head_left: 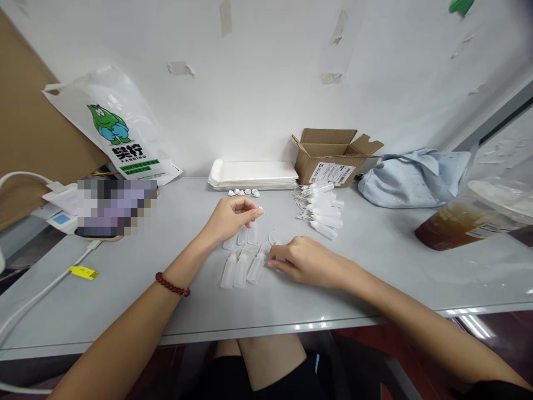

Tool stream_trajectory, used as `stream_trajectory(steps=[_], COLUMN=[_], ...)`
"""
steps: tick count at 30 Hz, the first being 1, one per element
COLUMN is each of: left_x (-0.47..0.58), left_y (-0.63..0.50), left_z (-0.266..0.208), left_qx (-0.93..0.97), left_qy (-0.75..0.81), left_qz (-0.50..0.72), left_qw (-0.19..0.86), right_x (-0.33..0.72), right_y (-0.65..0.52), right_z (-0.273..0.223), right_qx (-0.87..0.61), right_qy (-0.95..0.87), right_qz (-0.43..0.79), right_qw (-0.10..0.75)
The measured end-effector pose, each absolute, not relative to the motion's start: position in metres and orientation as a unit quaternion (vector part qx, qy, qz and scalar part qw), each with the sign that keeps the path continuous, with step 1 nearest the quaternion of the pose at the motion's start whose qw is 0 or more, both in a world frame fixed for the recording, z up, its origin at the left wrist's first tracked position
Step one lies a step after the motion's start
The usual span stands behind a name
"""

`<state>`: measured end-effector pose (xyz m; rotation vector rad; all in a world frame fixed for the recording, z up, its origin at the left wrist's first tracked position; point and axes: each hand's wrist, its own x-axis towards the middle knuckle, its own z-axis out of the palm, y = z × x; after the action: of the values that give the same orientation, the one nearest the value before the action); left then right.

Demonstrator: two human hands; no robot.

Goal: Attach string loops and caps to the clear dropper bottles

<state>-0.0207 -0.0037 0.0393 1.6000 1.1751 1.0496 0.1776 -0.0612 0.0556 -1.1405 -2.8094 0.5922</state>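
On the grey table, my left hand (236, 218) is closed in a pinch, and a tiny thin piece shows at its fingertips, too small to name. Below it lie small translucent plastic bottles (240, 271) with thin white cords at their necks, three in the front row and more partly hidden under the hand. My right hand (302, 259) rests on the table with fingers curled together beside the rightmost front bottle (256, 269); whether it grips anything is hidden. Several small white caps (244, 193) stand in a row behind my left hand.
Several corded bottles (325, 210) are heaped before an open cardboard box (327, 158). White flat packs (254, 174) lie along the wall. A blue cloth bag (412, 178) and a drink cup (462, 219) stand right; a phone (116, 210), cable and plastic bag (112, 122) lie left.
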Motion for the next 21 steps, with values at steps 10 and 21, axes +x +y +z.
stream_trajectory(steps=[10,21], left_x=[-0.022,-0.026], left_y=[-0.004,-0.002], left_z=[0.041,0.044], left_qx=[0.591,0.537], left_qy=[0.485,0.477], left_qz=[0.455,0.466], left_qw=[0.458,0.516], right_x=[0.177,0.182], right_y=[-0.062,-0.058], right_z=[0.057,0.054], right_qx=[-0.377,-0.432], right_qy=[-0.909,-0.897], right_qz=[0.175,0.091], right_qw=[0.008,0.007])
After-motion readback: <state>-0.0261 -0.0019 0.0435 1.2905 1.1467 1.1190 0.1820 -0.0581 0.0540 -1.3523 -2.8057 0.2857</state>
